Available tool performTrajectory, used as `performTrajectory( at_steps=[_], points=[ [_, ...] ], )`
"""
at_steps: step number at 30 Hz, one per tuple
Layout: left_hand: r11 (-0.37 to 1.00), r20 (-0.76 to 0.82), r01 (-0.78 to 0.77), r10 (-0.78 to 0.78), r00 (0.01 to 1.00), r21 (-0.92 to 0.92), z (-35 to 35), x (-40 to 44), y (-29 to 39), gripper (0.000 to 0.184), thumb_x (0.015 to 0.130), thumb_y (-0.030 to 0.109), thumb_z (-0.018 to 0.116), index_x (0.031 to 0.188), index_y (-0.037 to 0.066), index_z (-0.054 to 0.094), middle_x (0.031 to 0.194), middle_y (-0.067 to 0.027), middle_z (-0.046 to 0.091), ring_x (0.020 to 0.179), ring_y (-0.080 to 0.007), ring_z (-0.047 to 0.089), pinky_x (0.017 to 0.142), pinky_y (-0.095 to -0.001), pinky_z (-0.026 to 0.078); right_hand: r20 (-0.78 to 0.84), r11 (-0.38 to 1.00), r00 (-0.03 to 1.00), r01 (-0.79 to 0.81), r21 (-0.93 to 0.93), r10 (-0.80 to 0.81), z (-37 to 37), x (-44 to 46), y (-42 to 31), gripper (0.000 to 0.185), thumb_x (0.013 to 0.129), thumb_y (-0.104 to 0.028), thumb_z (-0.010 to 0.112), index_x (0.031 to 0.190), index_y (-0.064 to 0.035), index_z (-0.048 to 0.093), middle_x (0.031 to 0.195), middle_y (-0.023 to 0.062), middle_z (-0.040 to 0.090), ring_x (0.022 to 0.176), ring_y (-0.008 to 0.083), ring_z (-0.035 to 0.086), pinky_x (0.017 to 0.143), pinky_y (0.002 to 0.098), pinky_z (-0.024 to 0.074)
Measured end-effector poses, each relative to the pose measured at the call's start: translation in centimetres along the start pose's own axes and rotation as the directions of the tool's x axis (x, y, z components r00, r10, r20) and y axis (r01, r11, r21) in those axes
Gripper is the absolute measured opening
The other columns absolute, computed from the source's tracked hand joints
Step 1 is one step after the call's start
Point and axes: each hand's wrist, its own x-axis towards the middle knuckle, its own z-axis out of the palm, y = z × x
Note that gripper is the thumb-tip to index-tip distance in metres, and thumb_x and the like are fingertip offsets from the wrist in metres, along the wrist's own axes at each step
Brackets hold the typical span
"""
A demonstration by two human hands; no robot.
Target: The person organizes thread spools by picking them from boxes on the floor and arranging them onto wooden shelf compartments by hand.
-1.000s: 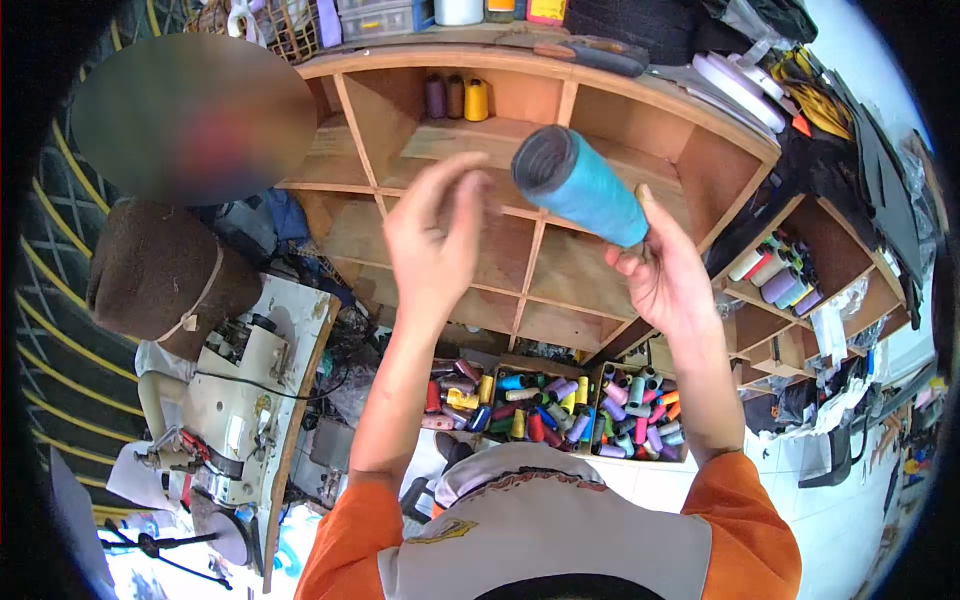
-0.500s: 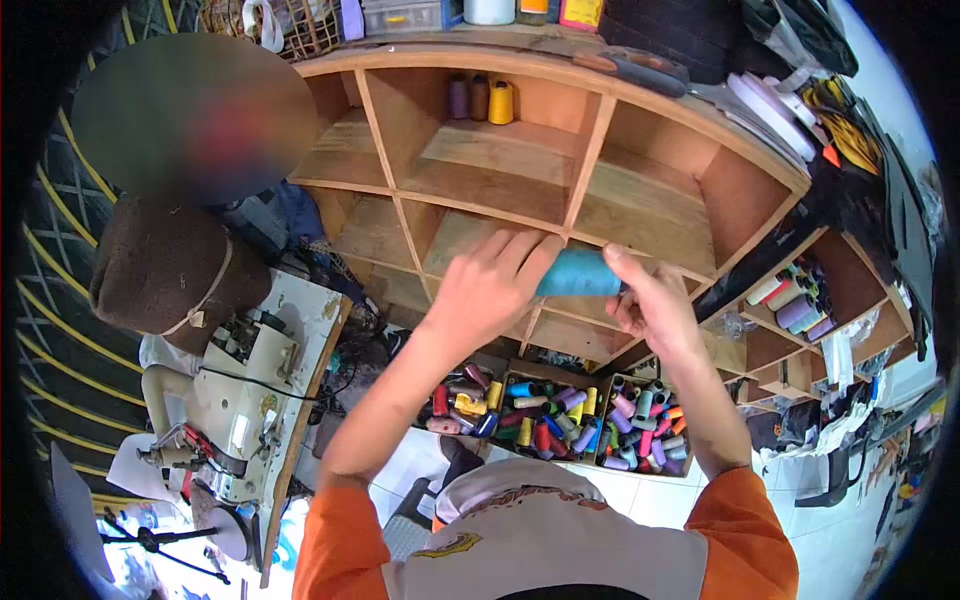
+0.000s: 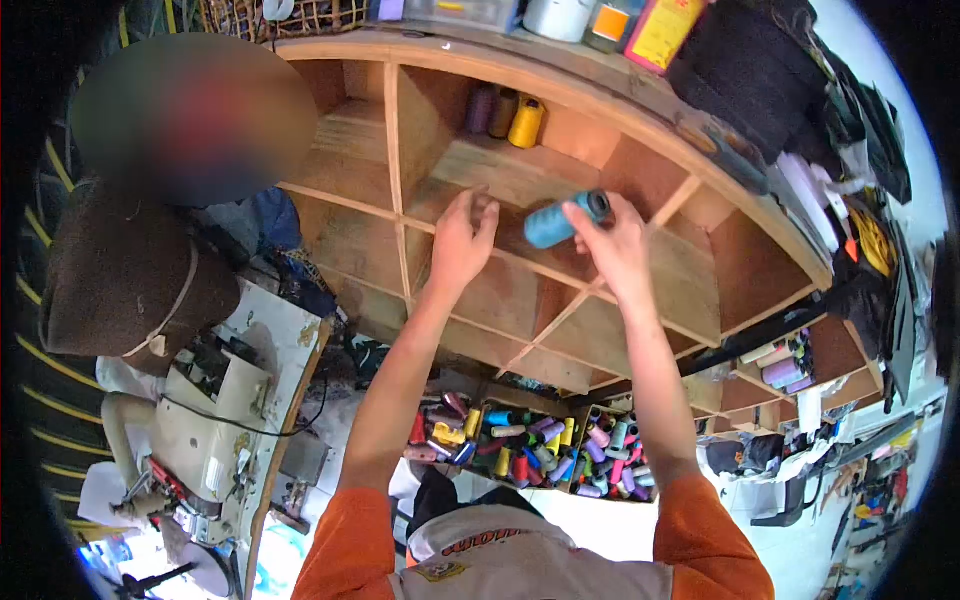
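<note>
My right hand [image 3: 617, 245] is closed around one end of a blue thread spool [image 3: 552, 226], which is tilted in front of the wooden shelf. To its left, my left hand [image 3: 465, 238] is raised apart from the spool, its fingers loosely curled with a gap to the thumb; nothing shows in it. Inside the upper middle compartment, a yellow thread spool [image 3: 526, 124] stands upright beside a brown spool [image 3: 503, 114] and a dark purple spool [image 3: 480, 108] at the back left.
Boxes of mixed thread spools [image 3: 530, 447] sit below the wooden shelf [image 3: 396, 140]. A sewing machine [image 3: 215, 420] is on a table at left. Bottles, including a pink-and-yellow one [image 3: 664, 32], line the shelf top. More spools [image 3: 785, 365] lie in a right-hand compartment.
My left hand has let go of the blue spool and moved left and up. My right hand has carried the spool upward, toward the upper middle compartment. The camera view has shifted.
</note>
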Motion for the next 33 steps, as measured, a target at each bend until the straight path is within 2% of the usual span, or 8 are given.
performTrajectory(
  at_steps=[6, 9, 16, 18, 23, 29, 32, 33],
  points=[
    [0.691, 0.001, -0.342, 0.442, 0.897, 0.637, 2.8, 3.5, -9.6, 0.022, 0.073, 0.019, 0.064, 0.090, 0.006, 0.059, 0.088, -0.0108, 0.057, 0.082, -0.0302, 0.057, 0.072, -0.0408, 0.047, -0.264, 0.906, 0.953, 0.027, -0.422, -0.151, 6.6, 13.9, 5.9, 0.041, 0.072, -0.036, 0.073, 0.092, -0.0014, 0.065, 0.087, 0.0159, 0.067, 0.085, 0.0317, 0.064, 0.079, 0.0415, 0.0475],
    [0.674, -0.002, -0.396, 0.507, 0.862, 0.623, 2.7, 3.8, -10.5, 0.021, 0.069, 0.018, 0.062, 0.087, 0.008, 0.057, 0.082, -0.0096, 0.053, 0.076, -0.0281, 0.056, 0.069, -0.0395, 0.048, -0.256, 0.839, 0.865, 0.279, -0.467, -0.431, 8.9, 22.2, 13.7, 0.044, 0.071, -0.037, 0.074, 0.097, -0.0028, 0.065, 0.100, 0.0153, 0.066, 0.096, 0.0322, 0.061, 0.085, 0.0406, 0.0455],
    [0.636, 0.037, -0.460, 0.562, 0.826, 0.620, 2.4, 3.9, -11.4, 0.031, 0.065, 0.018, 0.060, 0.095, 0.011, 0.059, 0.089, -0.0100, 0.055, 0.076, -0.0268, 0.057, 0.068, -0.0391, 0.049, -0.158, 0.731, 0.813, 0.396, -0.556, -0.560, 11.8, 30.1, 20.5, 0.046, 0.072, -0.041, 0.074, 0.101, -0.0060, 0.066, 0.105, 0.0118, 0.066, 0.099, 0.0274, 0.060, 0.087, 0.0379, 0.0444],
    [0.612, 0.000, -0.454, 0.595, 0.804, 0.648, 2.5, 3.8, -11.6, 0.033, 0.065, 0.020, 0.062, 0.096, 0.012, 0.059, 0.090, -0.0093, 0.056, 0.077, -0.0262, 0.057, 0.069, -0.0388, 0.050, -0.167, 0.791, 0.817, 0.449, -0.415, -0.551, 11.3, 33.4, 24.3, 0.048, 0.075, -0.052, 0.067, 0.091, -0.0070, 0.068, 0.087, 0.0115, 0.068, 0.081, 0.0267, 0.063, 0.074, 0.0367, 0.0480],
    [0.659, -0.013, -0.414, 0.541, 0.841, 0.628, 2.5, 3.2, -12.4, 0.034, 0.061, 0.028, 0.067, 0.090, 0.013, 0.058, 0.087, -0.0073, 0.055, 0.077, -0.0248, 0.057, 0.069, -0.0373, 0.049, 0.063, 0.554, 0.997, 0.075, -0.829, -0.040, 10.5, 32.3, 23.2, 0.060, 0.073, -0.062, 0.063, 0.083, -0.0035, 0.070, 0.078, 0.0130, 0.068, 0.074, 0.0254, 0.064, 0.067, 0.0383, 0.0481],
    [0.617, -0.005, -0.385, 0.533, 0.846, 0.686, 2.4, 3.3, -12.9, 0.032, 0.063, 0.031, 0.066, 0.090, 0.015, 0.061, 0.089, -0.0080, 0.059, 0.080, -0.0257, 0.060, 0.069, -0.0371, 0.051, 0.048, 0.869, 0.992, -0.078, -0.490, 0.116, 10.4, 31.3, 23.9, 0.058, 0.072, -0.052, 0.071, 0.093, 0.0014, 0.068, 0.097, 0.0151, 0.067, 0.087, 0.0235, 0.065, 0.081, 0.0359, 0.0475],
    [0.572, 0.006, -0.367, 0.534, 0.845, 0.733, 2.9, 3.3, -12.6, 0.029, 0.068, 0.034, 0.064, 0.090, 0.015, 0.064, 0.092, -0.0078, 0.061, 0.082, -0.0267, 0.062, 0.067, -0.0361, 0.053, -0.144, 0.953, 0.951, -0.290, -0.094, 0.275, 10.7, 21.4, 14.2, 0.047, 0.077, -0.029, 0.074, 0.108, 0.0042, 0.060, 0.102, 0.0138, 0.066, 0.083, 0.0179, 0.064, 0.078, 0.0284, 0.0494],
    [0.590, -0.020, -0.378, 0.556, 0.831, 0.713, 3.0, 3.5, -12.6, 0.026, 0.070, 0.031, 0.064, 0.089, 0.014, 0.064, 0.086, -0.0086, 0.061, 0.078, -0.0269, 0.061, 0.066, -0.0377, 0.052, 0.021, 0.969, 0.974, -0.224, 0.106, 0.223, 10.2, 18.7, 13.0, 0.044, 0.080, -0.024, 0.071, 0.112, 0.0034, 0.058, 0.101, 0.0122, 0.065, 0.081, 0.0167, 0.064, 0.077, 0.0263, 0.0497]
  ],
)
